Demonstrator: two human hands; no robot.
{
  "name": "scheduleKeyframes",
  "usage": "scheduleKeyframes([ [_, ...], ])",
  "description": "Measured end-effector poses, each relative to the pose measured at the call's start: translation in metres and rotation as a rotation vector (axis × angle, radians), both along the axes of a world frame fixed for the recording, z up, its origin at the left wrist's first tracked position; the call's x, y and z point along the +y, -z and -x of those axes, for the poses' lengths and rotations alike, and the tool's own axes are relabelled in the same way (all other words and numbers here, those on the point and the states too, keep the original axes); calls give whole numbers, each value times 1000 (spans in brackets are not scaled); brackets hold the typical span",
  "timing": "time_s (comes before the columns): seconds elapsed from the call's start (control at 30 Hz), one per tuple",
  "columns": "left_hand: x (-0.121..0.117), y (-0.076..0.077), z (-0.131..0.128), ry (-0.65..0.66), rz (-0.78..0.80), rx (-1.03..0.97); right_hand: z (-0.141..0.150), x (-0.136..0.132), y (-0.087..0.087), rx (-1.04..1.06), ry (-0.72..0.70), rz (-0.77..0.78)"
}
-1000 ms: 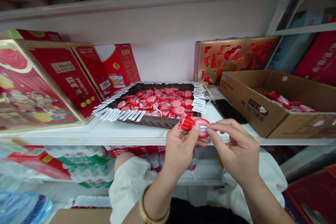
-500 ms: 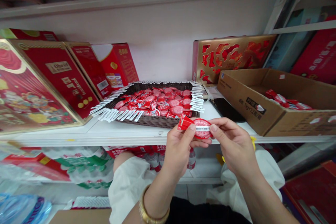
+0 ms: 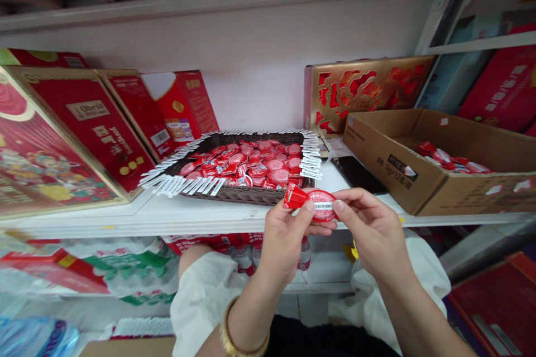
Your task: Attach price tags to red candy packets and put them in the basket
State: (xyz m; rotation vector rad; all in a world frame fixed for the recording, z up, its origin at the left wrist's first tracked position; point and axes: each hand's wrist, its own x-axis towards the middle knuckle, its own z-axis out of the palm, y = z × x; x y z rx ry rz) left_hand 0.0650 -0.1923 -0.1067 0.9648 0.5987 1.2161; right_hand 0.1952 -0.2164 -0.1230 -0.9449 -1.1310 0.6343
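Red packet (image 3: 321, 197) (fingers (image 3: 309, 207) flanking it) hangs near basket rim (image 3: 251, 192).

The left hand (image 3: 288, 228) and right hand (image 3: 372, 228) are bare, like both forearms (image 3: 410, 298). A thick, ridged gold bracelet (image 3: 235, 337) rings the left forearm. Black cloth (image 3: 318, 340) covers the trunk; loose, creased white cloth (image 3: 205, 293) covers both legs above a bare left knee (image 3: 194, 256).

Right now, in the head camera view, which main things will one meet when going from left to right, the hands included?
By their visible middles: red-and-gold Obeid box → dark wicker basket holding red packets → left hand → red oval packet with white barcode strip → right hand → open cardboard box.
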Motion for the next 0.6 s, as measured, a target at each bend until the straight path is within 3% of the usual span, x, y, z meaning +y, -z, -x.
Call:
scheduleKeyframes([
  [0.23,-6,2,-8,68,-39,16,-8,-10,-5,15,22,-33],
  [0.33,-7,-10,-26,132,-90,40,-21,-19,-11,-28,105,-60],
  [0.4,-3,-26,-47,207,-129,57,-38,-23,-21,-54,232,-116],
  [0.53,9,-66,-102,401,-251,31,-95,-19,-55,-86,651,-285],
  [0.6,12,-77,-122,391,-351,57,-129,-14,-71,-104,764,-302],
])
